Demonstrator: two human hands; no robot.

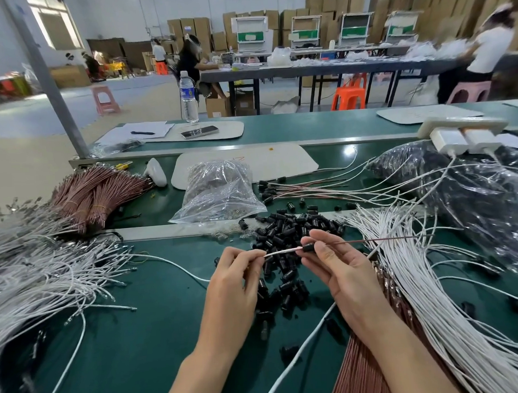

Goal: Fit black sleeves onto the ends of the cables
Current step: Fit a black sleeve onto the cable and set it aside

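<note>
No writing can be read here: the blue label on the clear plastic water bottle [188, 94] is blurred, and the red marks on the white rounded mat [280, 162] cannot be made out. Down at the green work table [133, 335], a thin cable [282, 251] is held level between both hands, above a heap of loose black sleeves [283, 234]. Its pale end is pinched by the fingertips of the left hand [234, 277], while one short black sleeve [308, 247], threaded on the cable, is gripped between thumb and forefinger of the right hand [341, 270]; past it the cable is seen running brown to the right. The heap is too dense to be counted. Behind it a clear plastic bag [219, 192] of small parts is slumped, and several sleeved cables [311, 188] are laid in a row just beside it. A spread of white cables [47, 274] is fanned out on the left, a second white bundle [418, 278] on the right, and tied brown bundles [97, 191] are stacked at far left. Two white plugs [447, 142] are seated in one white power strip [462, 125], and one black pen [142, 132] is lying on paper.
</note>
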